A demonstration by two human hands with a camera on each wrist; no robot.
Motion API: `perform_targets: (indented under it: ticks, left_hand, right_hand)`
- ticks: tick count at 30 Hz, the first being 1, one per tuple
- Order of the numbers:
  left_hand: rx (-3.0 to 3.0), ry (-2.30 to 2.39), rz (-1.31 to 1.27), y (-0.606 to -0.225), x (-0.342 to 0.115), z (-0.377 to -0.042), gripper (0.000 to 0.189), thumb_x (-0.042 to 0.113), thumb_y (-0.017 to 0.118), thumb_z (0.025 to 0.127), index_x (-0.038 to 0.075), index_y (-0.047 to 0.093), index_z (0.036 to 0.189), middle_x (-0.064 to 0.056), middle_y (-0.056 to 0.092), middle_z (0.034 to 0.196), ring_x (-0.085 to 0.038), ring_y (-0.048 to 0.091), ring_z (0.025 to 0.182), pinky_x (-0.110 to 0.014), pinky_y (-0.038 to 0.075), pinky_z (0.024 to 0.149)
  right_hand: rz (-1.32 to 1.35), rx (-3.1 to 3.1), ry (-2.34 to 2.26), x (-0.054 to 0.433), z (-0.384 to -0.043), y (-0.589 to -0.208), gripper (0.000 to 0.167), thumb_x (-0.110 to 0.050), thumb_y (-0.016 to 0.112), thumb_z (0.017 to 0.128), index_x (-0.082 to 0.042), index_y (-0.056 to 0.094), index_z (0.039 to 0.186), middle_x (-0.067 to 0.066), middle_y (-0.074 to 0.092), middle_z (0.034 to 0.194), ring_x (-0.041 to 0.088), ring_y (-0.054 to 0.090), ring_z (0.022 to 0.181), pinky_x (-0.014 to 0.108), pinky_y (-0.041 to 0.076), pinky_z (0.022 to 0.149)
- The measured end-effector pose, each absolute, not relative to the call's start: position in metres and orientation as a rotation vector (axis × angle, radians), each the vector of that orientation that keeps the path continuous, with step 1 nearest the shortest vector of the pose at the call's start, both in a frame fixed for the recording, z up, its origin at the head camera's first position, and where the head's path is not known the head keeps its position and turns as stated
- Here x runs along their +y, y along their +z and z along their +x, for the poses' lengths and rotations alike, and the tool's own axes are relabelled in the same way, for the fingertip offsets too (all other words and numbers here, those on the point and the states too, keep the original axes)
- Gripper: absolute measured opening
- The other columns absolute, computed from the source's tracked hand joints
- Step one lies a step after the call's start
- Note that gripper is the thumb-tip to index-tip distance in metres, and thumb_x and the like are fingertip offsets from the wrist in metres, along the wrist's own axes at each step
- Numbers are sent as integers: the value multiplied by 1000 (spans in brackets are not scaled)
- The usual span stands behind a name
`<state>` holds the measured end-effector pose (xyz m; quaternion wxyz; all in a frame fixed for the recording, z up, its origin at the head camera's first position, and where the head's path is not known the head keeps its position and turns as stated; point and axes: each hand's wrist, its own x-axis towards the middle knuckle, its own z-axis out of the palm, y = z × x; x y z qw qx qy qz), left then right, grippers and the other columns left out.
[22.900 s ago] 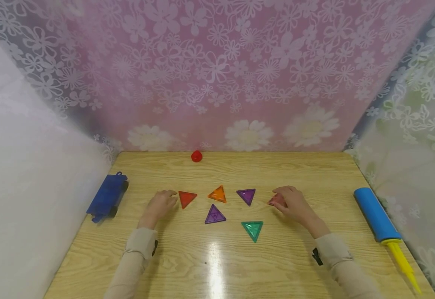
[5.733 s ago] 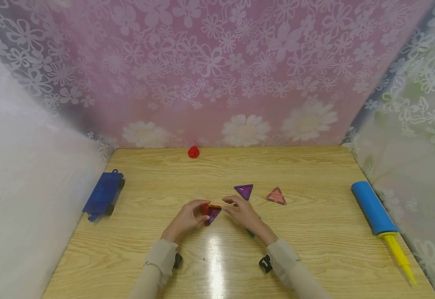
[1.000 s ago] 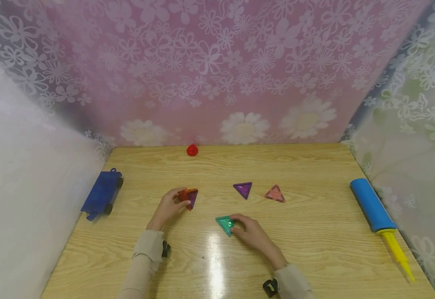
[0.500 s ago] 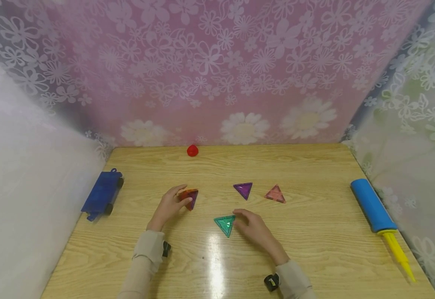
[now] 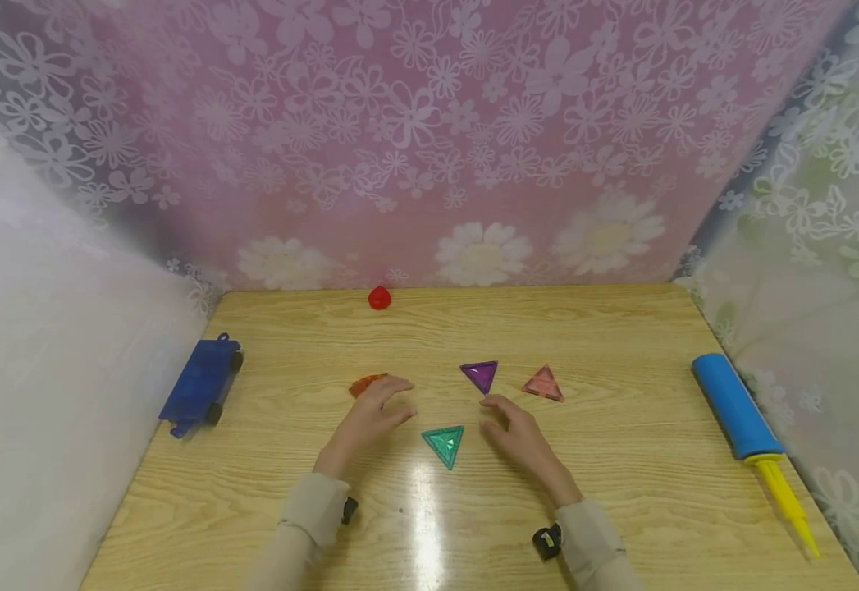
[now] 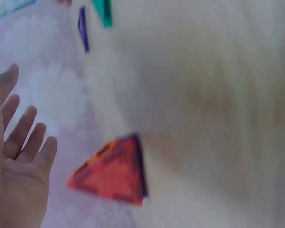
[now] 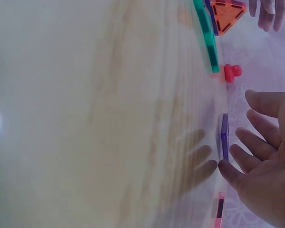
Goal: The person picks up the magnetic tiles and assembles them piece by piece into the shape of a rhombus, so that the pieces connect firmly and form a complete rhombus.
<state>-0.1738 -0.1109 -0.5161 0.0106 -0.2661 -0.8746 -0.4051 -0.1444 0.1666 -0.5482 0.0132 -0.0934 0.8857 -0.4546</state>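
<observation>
A small pyramid (image 5: 365, 384) of red, orange and purple triangular magnetic tiles stands on the table, partly hidden behind my left hand (image 5: 370, 419). That hand holds nothing, its fingers (image 6: 23, 130) loosely spread beside the pyramid in the left wrist view. My right hand (image 5: 521, 439) is empty too, with relaxed fingers just in front of a flat purple triangle tile (image 5: 480, 376). Between the hands a green triangle tile (image 5: 444, 446) lies flat. A pink triangle tile (image 5: 544, 384) rests to the right of the purple one.
At the table's left edge is a blue wheeled toy cart (image 5: 203, 382). A blue and yellow hand pump (image 5: 739, 406) lies along the right edge. Near the back stands a small red object (image 5: 380, 298). Floral curtains (image 5: 429, 148) enclose the wooden table (image 5: 591, 328).
My left hand has let go of the pyramid and moved right. My right hand has released the green tile and shifted right, towards the purple tile. The pyramid grew from tiles that lay apart earlier.
</observation>
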Motion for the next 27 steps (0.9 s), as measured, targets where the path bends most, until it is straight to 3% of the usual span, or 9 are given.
perform_targets:
  ticks: [4, 9, 27]
  left_hand:
    - [-2870, -1352, -848, -525, -99, -159, 40, 19, 68, 89, 2, 59, 125, -11, 56, 129, -32, 45, 126, -49, 39, 105]
    - [-2944, -1362, -930, -540, -92, -150, 40, 25, 67, 90, 6, 61, 125, -7, 57, 129, -27, 47, 126, -44, 39, 106]
    - [-3048, -1264, -1063, -548, -87, -141, 40, 26, 64, 92, 1, 62, 123, -10, 50, 140, -33, 32, 138, -49, 31, 110]
  right_hand:
    - [-306, 2750, -1408, 167, -148, -548, 39, -10, 66, 89, 0, 57, 125, 22, 50, 136, 39, 41, 131, 50, 32, 110]
    - [-355, 2775, -1379, 166, -155, -551, 39, -12, 65, 90, 2, 57, 126, 23, 50, 136, 40, 41, 131, 51, 31, 110]
    - [-385, 2801, -1320, 167, -165, -555, 38, -17, 64, 91, 1, 57, 124, 20, 54, 132, 39, 45, 127, 49, 34, 108]
